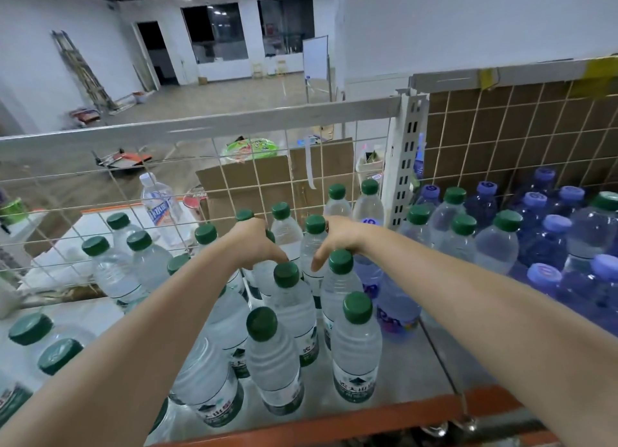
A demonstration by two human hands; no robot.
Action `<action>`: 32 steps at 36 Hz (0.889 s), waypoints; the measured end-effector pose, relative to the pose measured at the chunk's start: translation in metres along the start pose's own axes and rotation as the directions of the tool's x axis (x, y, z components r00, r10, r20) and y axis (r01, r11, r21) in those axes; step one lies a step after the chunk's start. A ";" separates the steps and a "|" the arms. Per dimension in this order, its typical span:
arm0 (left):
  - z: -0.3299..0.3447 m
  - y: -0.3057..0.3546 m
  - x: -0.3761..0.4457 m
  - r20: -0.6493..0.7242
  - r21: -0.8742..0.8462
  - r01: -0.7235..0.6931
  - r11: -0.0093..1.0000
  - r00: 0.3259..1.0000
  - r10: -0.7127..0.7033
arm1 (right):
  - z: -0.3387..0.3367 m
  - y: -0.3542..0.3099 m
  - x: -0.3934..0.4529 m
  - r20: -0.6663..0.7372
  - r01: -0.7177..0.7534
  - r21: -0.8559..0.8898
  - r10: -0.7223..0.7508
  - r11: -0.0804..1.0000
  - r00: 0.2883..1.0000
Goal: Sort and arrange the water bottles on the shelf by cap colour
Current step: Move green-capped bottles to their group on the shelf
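Right now both hands reach in among the clear plastic water bottles with green caps (286,274), left of the tall white metal shelf post (406,165). Left hand (252,241) curls down over bottle tops. Right hand (337,237) curls too, nearest the blue-capped purple bottle (398,308) standing upright just right of it. Whether either hand truly grips, I cannot tell.
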State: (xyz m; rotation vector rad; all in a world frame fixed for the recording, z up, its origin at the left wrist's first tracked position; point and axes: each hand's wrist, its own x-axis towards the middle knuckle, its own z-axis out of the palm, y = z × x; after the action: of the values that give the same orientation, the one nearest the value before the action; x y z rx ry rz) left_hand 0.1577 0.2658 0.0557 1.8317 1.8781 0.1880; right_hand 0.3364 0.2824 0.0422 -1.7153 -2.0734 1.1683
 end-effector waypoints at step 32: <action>0.052 0.213 -0.047 -0.030 -0.064 -0.411 0.910 0.912 0.410 | -0.145 0.110 -0.152 -0.658 -0.086 -0.054 0.029 0.995 0.752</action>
State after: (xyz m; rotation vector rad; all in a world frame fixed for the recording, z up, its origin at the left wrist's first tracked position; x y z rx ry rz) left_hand 0.3702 0.2255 0.1153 2.1618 1.4516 0.4077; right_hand 0.5511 0.2096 0.1119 -1.8731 -1.6375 0.3735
